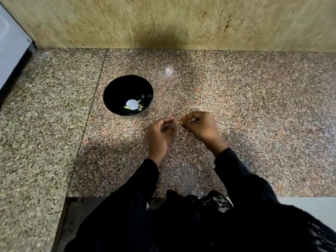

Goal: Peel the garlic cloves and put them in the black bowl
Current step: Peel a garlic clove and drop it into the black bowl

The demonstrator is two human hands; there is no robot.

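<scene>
both hands (181,124) pinch sth, beside black bowl (116,88)

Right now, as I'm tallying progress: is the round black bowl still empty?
No: the round black bowl holds a few pale peeled garlic pieces at its bottom, beside a bright white glare spot.

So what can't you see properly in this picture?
- Head view: what the right hand pinches is too small and hidden by curled fingers.
- Whether the left hand holds anything: blurred.
- Pale bits in the black bowl: a white glare covers some.
- Grey object far left: cut off by the edge.
</scene>
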